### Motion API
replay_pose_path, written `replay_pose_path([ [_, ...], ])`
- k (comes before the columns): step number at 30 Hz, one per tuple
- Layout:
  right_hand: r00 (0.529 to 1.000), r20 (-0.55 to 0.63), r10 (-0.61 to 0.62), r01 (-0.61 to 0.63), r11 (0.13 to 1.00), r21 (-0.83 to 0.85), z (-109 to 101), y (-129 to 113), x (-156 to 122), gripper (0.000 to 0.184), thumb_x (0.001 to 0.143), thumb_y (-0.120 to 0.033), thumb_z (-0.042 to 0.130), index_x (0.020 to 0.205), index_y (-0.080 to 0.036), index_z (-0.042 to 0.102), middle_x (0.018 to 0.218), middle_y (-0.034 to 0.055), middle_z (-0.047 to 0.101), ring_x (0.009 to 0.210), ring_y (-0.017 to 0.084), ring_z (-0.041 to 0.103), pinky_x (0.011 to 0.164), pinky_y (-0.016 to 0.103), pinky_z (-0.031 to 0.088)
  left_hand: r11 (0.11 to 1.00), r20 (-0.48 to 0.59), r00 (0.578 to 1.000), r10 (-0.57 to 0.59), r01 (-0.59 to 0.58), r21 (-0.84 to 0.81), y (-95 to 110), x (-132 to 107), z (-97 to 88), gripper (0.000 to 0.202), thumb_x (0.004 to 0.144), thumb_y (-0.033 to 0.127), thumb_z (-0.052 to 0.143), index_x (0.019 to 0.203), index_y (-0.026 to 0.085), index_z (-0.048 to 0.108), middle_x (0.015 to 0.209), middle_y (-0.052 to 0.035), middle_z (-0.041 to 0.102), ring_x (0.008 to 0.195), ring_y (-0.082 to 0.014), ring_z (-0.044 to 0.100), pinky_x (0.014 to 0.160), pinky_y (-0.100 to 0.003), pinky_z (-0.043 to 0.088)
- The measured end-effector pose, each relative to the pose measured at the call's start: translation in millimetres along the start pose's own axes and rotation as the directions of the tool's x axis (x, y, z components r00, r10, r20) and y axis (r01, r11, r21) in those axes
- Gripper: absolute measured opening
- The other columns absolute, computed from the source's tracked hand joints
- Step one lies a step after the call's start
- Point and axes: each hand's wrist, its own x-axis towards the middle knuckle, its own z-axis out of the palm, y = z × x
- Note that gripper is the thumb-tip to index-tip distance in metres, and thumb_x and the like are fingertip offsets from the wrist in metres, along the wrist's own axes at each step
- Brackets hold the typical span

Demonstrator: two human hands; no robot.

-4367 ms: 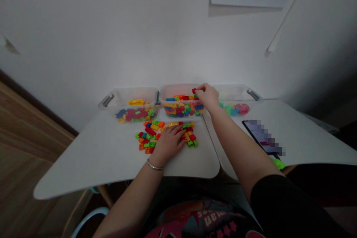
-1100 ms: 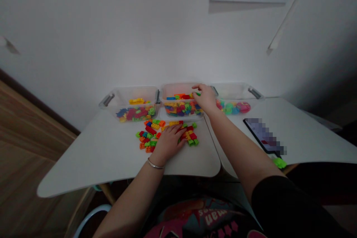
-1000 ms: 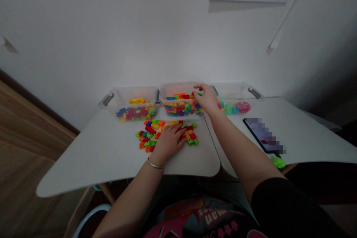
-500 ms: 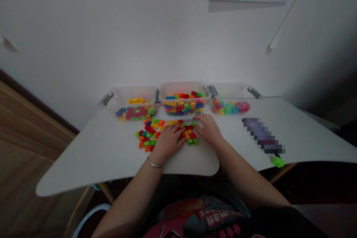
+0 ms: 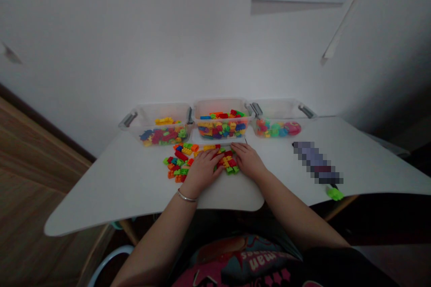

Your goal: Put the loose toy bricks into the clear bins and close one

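Colourful toy building bricks lie in a loose pile on the white table. My left hand rests flat over the middle of the pile, fingers stretched out, covering some bricks. At the pile's right edge is my right hand, its fingers extended leftward beside red, yellow and green bricks. Nothing shows gripped in either hand, though the undersides of both are hidden. Just behind the pile stands a clear plastic box filled with mixed bricks.
A left clear box holds coloured pieces; a right one holds round colourful pieces. On the right of the white table lie a pixelated object and a green piece. The wall rises behind the boxes.
My right hand has moved slightly left and nearer to me, closer against the bricks. My left hand has stayed in place on the pile.
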Motion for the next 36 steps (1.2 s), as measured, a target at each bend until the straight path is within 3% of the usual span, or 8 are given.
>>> replay_pose_path([
  [7, 0.998, -0.003, 0.065, -0.065, 0.997, -0.052, -3.4, 1.6, -1.5, 0.043, 0.079, -0.007, 0.053, 0.119, -0.018, 0.065, 0.119, 0.0091, 0.068, 0.109, 0.025, 0.058, 0.101, 0.043, 0.046, 1.0, -0.002, 1.0, 0.005, -0.005, 0.014, -1.2, -1.6, 1.0, 0.044, 0.093, 0.041, 0.051, 0.132, 0.023, 0.057, 0.136, -0.0099, 0.058, 0.124, -0.0269, 0.051, 0.108, -0.046, 0.039],
  [14, 0.981, -0.02, 0.194, -0.195, 0.974, -0.119, -8.8, 1.6, -3.0, 0.019, 0.082, -0.019, 0.06, 0.099, -0.02, 0.067, 0.099, 0.0102, 0.071, 0.096, 0.027, 0.06, 0.087, 0.042, 0.048, 1.0, -0.009, 1.0, 0.008, -0.008, 0.003, -1.3, -1.2, 1.0, 0.044, 0.092, 0.042, 0.051, 0.133, 0.024, 0.057, 0.136, -0.0096, 0.057, 0.124, -0.0269, 0.052, 0.108, -0.047, 0.039],
  [22, 0.969, -0.1, 0.227, -0.242, 0.954, -0.175, -10.8, 1.1, -4.8, 0.018, 0.076, -0.016, 0.059, 0.092, -0.021, 0.064, 0.09, 0.0101, 0.069, 0.087, 0.027, 0.059, 0.079, 0.039, 0.047, 1.0, -0.027, 0.999, 0.019, -0.019, -0.001, -3.0, -1.8, 4.0, 0.044, 0.093, 0.041, 0.05, 0.132, 0.024, 0.057, 0.137, -0.0092, 0.057, 0.124, -0.027, 0.051, 0.108, -0.047, 0.04],
  [26, 0.937, -0.22, 0.271, -0.283, 0.959, -0.028, -23.8, 2.9, 2.7, 0.021, 0.076, -0.019, 0.056, 0.097, -0.019, 0.062, 0.093, 0.0101, 0.067, 0.087, 0.027, 0.059, 0.081, 0.04, 0.047, 1.0, -0.022, 1.0, 0.014, -0.013, 0.01, -2.6, -2.0, 3.0, 0.044, 0.093, 0.041, 0.05, 0.133, 0.023, 0.057, 0.137, -0.0087, 0.057, 0.124, -0.0271, 0.051, 0.108, -0.047, 0.039],
  [29, 0.902, -0.358, 0.241, -0.232, 0.97, 0.067, -44.5, 4.1, 18.6, 0.02, 0.077, -0.024, 0.058, 0.096, -0.018, 0.061, 0.093, 0.0096, 0.066, 0.089, 0.027, 0.058, 0.084, 0.042, 0.046, 1.0, -0.012, 1.0, 0.012, -0.012, 0.013, -2.1, -2.1, 1.7, 0.044, 0.093, 0.041, 0.05, 0.132, 0.022, 0.057, 0.137, -0.009, 0.057, 0.124, -0.0274, 0.051, 0.108, -0.047, 0.039],
  [32, 0.839, -0.489, 0.238, -0.178, 0.97, 0.166, -68.3, 4.9, 43.7, 0.021, 0.076, -0.029, 0.062, 0.095, -0.02, 0.06, 0.091, 0.0075, 0.065, 0.089, 0.025, 0.057, 0.084, 0.042, 0.046, 1.0, -0.015, 1.0, 0.017, -0.017, 0.008, -2.0, -1.9, 1.1, 0.044, 0.093, 0.04, 0.05, 0.132, 0.022, 0.057, 0.136, -0.0092, 0.057, 0.125, -0.0275, 0.051, 0.108, -0.046, 0.04],
  [36, 0.762, -0.555, 0.333, -0.11, 0.911, 0.397, -85.0, 5.7, 84.4, 0.022, 0.079, -0.034, 0.061, 0.097, -0.021, 0.057, 0.092, 0.0038, 0.064, 0.081, 0.019, 0.057, 0.078, 0.035, 0.047, 1.0, -0.006, 1.0, 0.011, -0.011, -0.008, -2.3, -1.1, 1.6, 0.043, 0.093, 0.04, 0.05, 0.132, 0.023, 0.057, 0.137, -0.0085, 0.056, 0.125, -0.0277, 0.05, 0.108, -0.047, 0.039],
])
